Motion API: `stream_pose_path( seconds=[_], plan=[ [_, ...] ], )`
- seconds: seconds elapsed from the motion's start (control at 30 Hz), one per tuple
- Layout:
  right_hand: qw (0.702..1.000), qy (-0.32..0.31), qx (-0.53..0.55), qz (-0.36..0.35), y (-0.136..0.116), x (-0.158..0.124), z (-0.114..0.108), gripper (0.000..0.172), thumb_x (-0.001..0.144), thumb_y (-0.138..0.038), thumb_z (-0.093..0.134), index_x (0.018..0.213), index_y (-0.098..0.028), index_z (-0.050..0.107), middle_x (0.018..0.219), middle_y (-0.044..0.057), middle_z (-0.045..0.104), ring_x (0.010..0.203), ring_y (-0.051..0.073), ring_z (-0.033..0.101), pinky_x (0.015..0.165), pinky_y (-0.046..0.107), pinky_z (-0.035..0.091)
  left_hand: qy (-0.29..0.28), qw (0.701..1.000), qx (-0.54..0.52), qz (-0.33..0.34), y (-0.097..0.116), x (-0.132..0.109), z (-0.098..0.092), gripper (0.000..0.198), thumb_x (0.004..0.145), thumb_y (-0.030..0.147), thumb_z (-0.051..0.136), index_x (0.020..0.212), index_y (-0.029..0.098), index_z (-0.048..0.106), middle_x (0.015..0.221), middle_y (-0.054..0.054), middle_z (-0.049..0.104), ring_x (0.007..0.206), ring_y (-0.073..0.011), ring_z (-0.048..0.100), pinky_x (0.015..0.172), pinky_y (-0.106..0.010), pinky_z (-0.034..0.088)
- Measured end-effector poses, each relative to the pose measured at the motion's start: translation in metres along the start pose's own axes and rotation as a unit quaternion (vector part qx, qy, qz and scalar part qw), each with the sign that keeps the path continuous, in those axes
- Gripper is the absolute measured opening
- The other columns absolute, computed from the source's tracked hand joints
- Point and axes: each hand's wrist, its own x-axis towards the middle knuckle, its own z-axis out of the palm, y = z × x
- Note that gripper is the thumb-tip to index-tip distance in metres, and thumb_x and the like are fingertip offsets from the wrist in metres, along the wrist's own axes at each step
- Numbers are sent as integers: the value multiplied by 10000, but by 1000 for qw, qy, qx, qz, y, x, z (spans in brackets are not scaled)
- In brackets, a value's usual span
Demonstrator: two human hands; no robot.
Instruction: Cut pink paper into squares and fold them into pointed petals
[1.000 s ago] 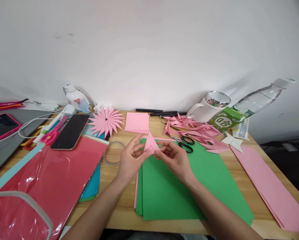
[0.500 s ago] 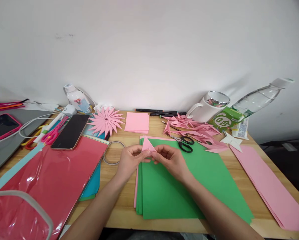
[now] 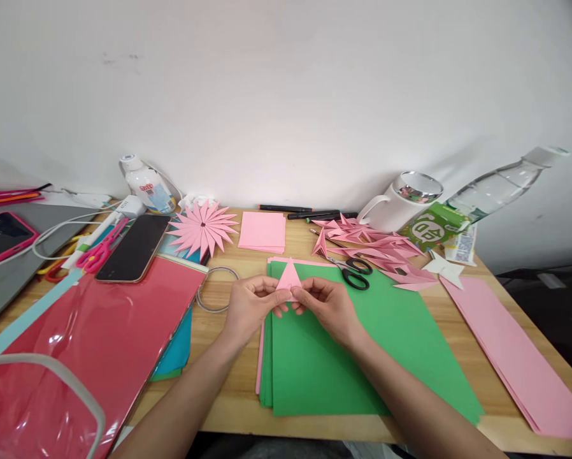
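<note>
A small folded pink paper triangle (image 3: 290, 275) points away from me, pinched at its base between both hands. My left hand (image 3: 253, 302) grips its lower left side with thumb and fingers, and my right hand (image 3: 327, 306) grips the lower right, the two thumbs almost meeting. Beneath the hands lies a stack of green paper (image 3: 353, 363) with pink sheets showing at its edge. Beyond them sits a pile of pink square sheets (image 3: 262, 231). Black-handled scissors (image 3: 355, 273) rest to the right, beside several folded pink paper pieces (image 3: 381, 250).
At the left are a pink pointed paper rosette (image 3: 202, 227), a phone (image 3: 134, 248), pink scissors (image 3: 103, 247) and a red plastic-covered pack (image 3: 104, 331). To the right stand a white mug (image 3: 400, 204) and a leaning clear bottle (image 3: 499, 186); long pink strips (image 3: 515, 357) lie nearby.
The paper triangle has turned a little and shifted slightly to the right, its tip now pointing more directly away from me. Both hands still pinch it.
</note>
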Motion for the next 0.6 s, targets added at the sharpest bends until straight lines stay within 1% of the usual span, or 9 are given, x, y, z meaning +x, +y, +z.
stream_pose_path(
  seconds=[0.13,0.27,0.43,0.6],
  plan=[
    [1000,0,-3,-11,3,0,-1,343,623,-486,753,673,-160,661,571,20,658,500,136,598,500,257,516,0,1000,-8,-3,-2,0,-1,258,590,314,796,709,110,694,603,-42,679,519,-132,618,474,-216,492],
    [1000,2,7,-9,2,0,-1,333,604,-463,772,665,-155,660,568,11,649,497,130,596,494,248,511,-1,1000,-10,-1,-2,-1,0,257,602,316,789,712,105,693,636,-56,692,542,-138,630,493,-218,498],
    [1000,10,23,0,-1,-1,0,323,544,-420,816,641,-155,659,555,0,637,490,124,589,484,239,507,-1,1000,-10,14,0,-2,1,264,603,315,789,719,99,692,617,-53,682,530,-134,620,479,-216,493],
    [999,21,25,5,-4,-2,1,339,563,-458,793,621,-152,659,550,5,633,490,126,588,478,247,513,8,1000,-23,17,2,-1,3,281,567,295,809,737,107,685,599,-31,676,507,-124,613,461,-205,495]
  ],
)
